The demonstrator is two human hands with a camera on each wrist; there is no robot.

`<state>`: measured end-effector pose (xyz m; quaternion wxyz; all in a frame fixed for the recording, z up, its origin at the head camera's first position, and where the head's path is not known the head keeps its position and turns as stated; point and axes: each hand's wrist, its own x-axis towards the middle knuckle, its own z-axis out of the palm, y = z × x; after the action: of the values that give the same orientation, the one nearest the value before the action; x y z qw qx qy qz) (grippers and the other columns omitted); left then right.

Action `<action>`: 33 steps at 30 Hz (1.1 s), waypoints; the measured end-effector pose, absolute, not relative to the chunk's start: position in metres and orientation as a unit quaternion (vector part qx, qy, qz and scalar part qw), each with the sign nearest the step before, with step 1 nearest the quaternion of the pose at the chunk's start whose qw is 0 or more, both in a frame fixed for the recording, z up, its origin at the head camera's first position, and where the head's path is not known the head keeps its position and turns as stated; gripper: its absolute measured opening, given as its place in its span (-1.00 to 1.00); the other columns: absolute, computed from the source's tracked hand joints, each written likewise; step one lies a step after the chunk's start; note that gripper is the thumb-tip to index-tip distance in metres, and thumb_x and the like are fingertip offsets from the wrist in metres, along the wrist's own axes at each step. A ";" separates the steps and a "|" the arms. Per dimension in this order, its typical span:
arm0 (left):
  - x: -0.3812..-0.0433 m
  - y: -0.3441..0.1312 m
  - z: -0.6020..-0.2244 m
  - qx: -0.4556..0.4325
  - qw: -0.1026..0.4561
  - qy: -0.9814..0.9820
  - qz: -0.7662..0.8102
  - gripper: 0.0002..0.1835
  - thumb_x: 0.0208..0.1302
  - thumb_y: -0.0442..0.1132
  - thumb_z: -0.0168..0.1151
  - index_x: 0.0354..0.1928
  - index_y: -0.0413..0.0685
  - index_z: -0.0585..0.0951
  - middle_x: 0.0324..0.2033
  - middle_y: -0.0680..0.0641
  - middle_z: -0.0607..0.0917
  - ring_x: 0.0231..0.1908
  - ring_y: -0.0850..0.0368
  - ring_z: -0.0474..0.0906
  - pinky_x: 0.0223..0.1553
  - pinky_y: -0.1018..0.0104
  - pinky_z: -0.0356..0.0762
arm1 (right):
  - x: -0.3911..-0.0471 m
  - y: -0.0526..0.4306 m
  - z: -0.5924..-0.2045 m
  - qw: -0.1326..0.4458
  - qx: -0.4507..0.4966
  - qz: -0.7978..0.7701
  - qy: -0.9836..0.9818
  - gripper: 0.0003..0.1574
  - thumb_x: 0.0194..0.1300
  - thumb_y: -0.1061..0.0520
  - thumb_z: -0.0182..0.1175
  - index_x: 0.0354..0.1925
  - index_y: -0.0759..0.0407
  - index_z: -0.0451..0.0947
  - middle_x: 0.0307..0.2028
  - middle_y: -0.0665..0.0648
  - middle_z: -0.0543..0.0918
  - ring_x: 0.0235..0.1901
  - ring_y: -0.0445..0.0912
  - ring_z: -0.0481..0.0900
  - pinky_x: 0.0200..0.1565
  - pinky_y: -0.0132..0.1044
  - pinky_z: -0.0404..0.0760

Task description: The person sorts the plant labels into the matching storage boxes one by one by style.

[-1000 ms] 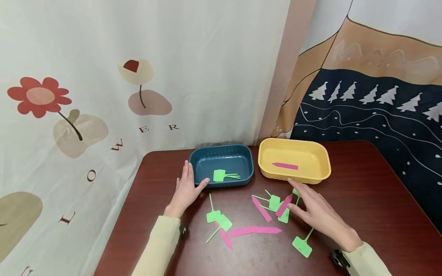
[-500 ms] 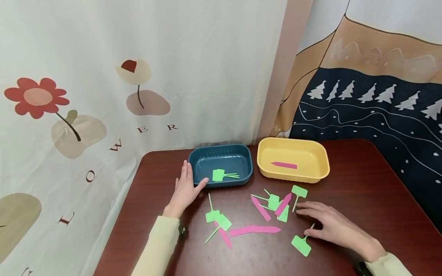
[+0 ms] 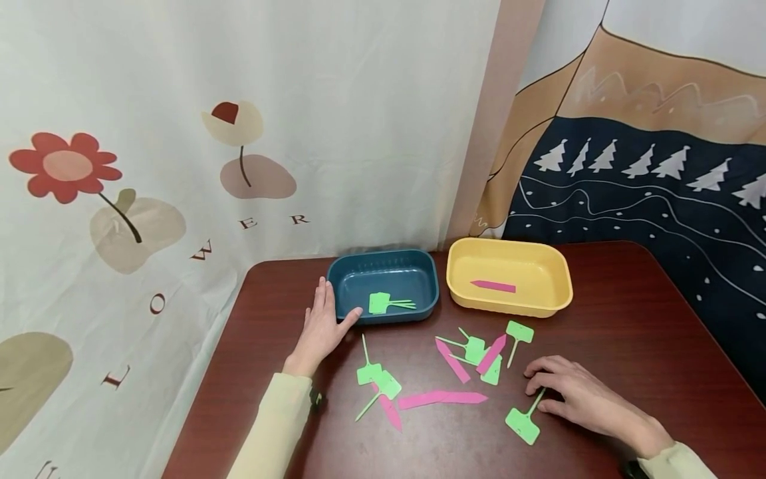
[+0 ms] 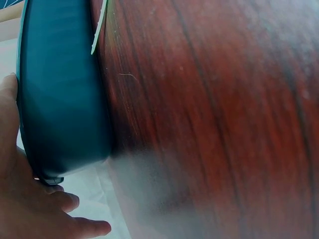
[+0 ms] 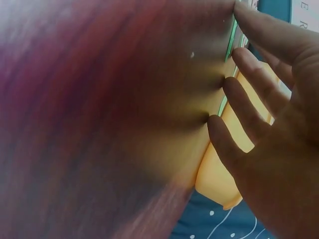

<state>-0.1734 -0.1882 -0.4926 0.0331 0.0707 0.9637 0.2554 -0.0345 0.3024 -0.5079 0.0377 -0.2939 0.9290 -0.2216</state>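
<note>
Probably light, bendy plastic. Green tag (image 3: pixel 523 426) flat on table (image 3: pixel 275 299), stem (image 3: pixel 535 403) tip at right hand (image 3: pixel 577 395); thumb and forefinger parted beside it. Stem likely best hold; head may slide. Left hand (image 3: pixel 320 329), fingers straight, touches blue tub (image 3: pixel 395 319).

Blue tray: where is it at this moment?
In the head view, the blue tray is at the far edge of the table, just left of the yellow tray, with the left hand at its left end.
</note>
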 end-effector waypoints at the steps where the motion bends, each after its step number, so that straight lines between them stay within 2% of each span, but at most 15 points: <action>1: -0.173 -0.188 -0.493 0.071 0.033 0.963 0.256 0.20 0.41 0.47 0.02 0.63 -0.32 -0.20 0.64 -0.23 -0.30 0.61 -0.27 -0.27 0.45 -0.43 -0.13 | -0.035 0.302 -0.509 0.028 -0.298 -0.222 0.928 -0.55 0.15 0.11 0.54 -0.19 -0.46 0.63 0.03 -0.25 0.54 0.03 -0.21 0.47 -0.04 0.01 0.53; 6: -0.174 -0.188 -0.493 0.071 0.034 0.964 0.255 0.19 0.42 0.46 0.02 0.63 -0.31 -0.20 0.65 -0.22 -0.30 0.61 -0.26 -0.27 0.46 -0.42 -0.12 | -0.037 0.300 -0.516 -0.038 -0.329 -0.218 0.918 -0.47 0.03 0.17 0.59 -0.33 -0.46 0.57 -0.09 -0.32 0.50 -0.06 -0.27 0.44 -0.08 -0.15 0.48; 9: -0.174 -0.188 -0.494 0.071 0.033 0.964 0.253 0.19 0.42 0.45 0.01 0.63 -0.32 -0.19 0.65 -0.22 -0.30 0.61 -0.25 -0.26 0.46 -0.42 -0.11 | -0.038 0.300 -0.518 -0.055 -0.342 -0.220 0.912 -0.46 0.01 0.18 0.59 -0.36 -0.46 0.55 -0.13 -0.35 0.47 -0.08 -0.29 0.42 -0.12 -0.19 0.46; 17: -0.174 -0.189 -0.494 0.070 0.038 0.962 0.261 0.20 0.42 0.46 0.02 0.63 -0.31 -0.21 0.64 -0.20 -0.34 0.61 -0.24 -0.29 0.46 -0.42 -0.14 | -0.039 0.294 -0.517 -0.088 -0.358 -0.193 0.909 -0.51 0.10 0.19 0.54 -0.39 -0.33 0.46 -0.28 -0.34 0.38 -0.17 -0.32 0.37 -0.19 -0.33 0.39; 22: -0.174 -0.189 -0.494 0.070 0.037 0.963 0.258 0.20 0.42 0.47 0.00 0.63 -0.31 -0.21 0.64 -0.19 -0.35 0.61 -0.25 -0.28 0.46 -0.42 -0.12 | -0.038 0.288 -0.517 -0.114 -0.351 -0.166 0.914 -0.55 0.15 0.22 0.50 -0.37 -0.24 0.44 -0.31 -0.31 0.33 -0.23 -0.31 0.33 -0.23 -0.34 0.39; 27: -0.174 -0.188 -0.493 0.071 0.038 0.964 0.255 0.19 0.42 0.47 -0.01 0.63 -0.31 -0.22 0.65 -0.20 -0.33 0.62 -0.24 -0.27 0.46 -0.41 -0.10 | -0.039 0.285 -0.516 -0.106 -0.335 -0.135 0.926 -0.59 0.22 0.20 0.46 -0.35 -0.20 0.41 -0.32 -0.28 0.28 -0.27 -0.29 0.28 -0.28 -0.35 0.38; 33: -0.172 -0.188 -0.491 0.071 0.036 0.960 0.267 0.17 0.44 0.42 0.04 0.63 -0.29 -0.22 0.65 -0.21 -0.30 0.62 -0.18 -0.27 0.47 -0.40 -0.12 | -0.044 0.293 -0.507 -0.029 -0.303 -0.168 0.938 -0.64 0.23 0.17 0.49 -0.26 -0.19 0.49 -0.29 -0.30 0.37 -0.26 -0.35 0.35 -0.23 -0.31 0.53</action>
<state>-0.1724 -0.1877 -0.4908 0.0363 0.0712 0.9605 0.2666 -0.0441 0.2932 -0.5073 -0.0290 -0.3033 0.9376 -0.1677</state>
